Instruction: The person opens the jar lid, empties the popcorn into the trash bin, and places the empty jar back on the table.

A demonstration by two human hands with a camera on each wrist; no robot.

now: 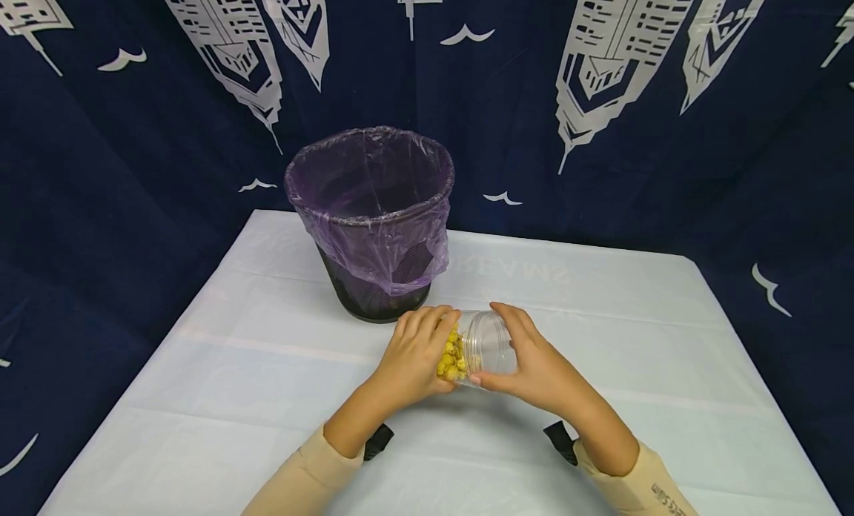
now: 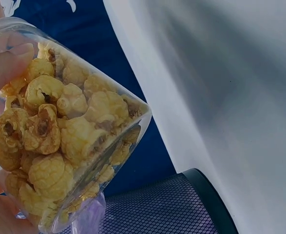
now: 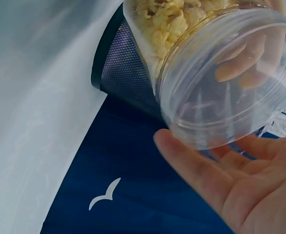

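A clear plastic jar [image 2: 84,112] of yellow popcorn [image 1: 451,359] lies on its side in the air, close over the table in the head view. My left hand [image 1: 415,354] grips the jar's body at its popcorn-filled end. At the other end is a clear screw lid [image 3: 230,78]; my right hand [image 1: 534,364] holds it by the rim, thumb on the near side and fingers on the far side. Popcorn fills the left part of the jar, while the lid end shows clear plastic.
Just behind my hands stands a black mesh trash bin [image 1: 373,297] lined with a purple plastic bag [image 1: 387,242]. The white-covered table [image 1: 267,368] meets a dark blue curtain [image 1: 507,116] printed with white buildings and birds.
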